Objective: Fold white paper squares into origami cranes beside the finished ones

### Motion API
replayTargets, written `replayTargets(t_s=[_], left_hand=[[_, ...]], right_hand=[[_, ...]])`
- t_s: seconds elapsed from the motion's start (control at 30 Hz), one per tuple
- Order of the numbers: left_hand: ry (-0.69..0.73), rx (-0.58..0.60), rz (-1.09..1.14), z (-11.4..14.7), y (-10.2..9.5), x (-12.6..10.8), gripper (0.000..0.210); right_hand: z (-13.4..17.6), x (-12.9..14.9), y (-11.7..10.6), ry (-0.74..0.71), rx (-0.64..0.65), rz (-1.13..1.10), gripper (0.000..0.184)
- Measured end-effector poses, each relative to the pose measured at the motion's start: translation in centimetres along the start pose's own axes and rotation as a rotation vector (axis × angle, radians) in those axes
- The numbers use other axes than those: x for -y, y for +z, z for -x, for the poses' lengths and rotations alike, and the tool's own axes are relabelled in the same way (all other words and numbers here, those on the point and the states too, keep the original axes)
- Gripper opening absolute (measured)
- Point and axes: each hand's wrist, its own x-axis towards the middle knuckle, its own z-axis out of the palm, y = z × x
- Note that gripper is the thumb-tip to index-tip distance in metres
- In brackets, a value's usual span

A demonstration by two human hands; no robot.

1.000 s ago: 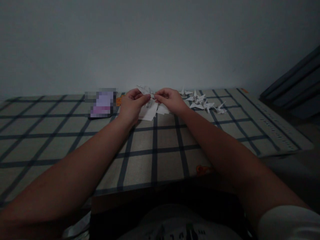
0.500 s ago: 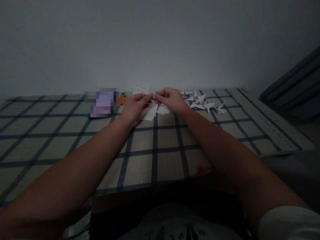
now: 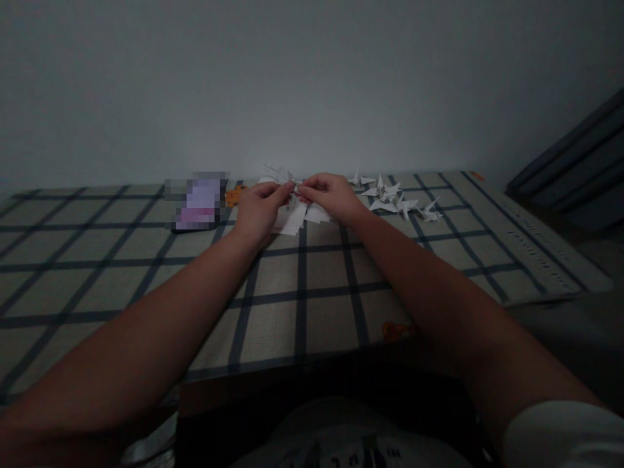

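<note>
Two forearms (image 3: pixel 209 273) angle inward across the checked worktop (image 3: pixel 273 325), bringing left hand (image 3: pixel 260 205) and right hand (image 3: pixel 334 195) nearly together. Each grip, thumb against bent fingers, is pinched on a small folded paper (image 3: pixel 279 173), held over white paper sheets (image 3: pixel 290 225) near the wall (image 3: pixel 312 84).

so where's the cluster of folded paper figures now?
In the head view, right of centre: the cluster of folded paper figures sits on the far part of the checked cloth, just right of the right hand, near the wall.
</note>
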Motion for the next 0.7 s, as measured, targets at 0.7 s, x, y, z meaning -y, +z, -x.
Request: replayTargets(t_s=[0.7], left_hand=[[-0.080,0.071,0.202,0.02,0.35,0.10,0.028]], right_hand=[[-0.05,0.19,-0.26,-0.082,-0.027,0.199,0.011]])
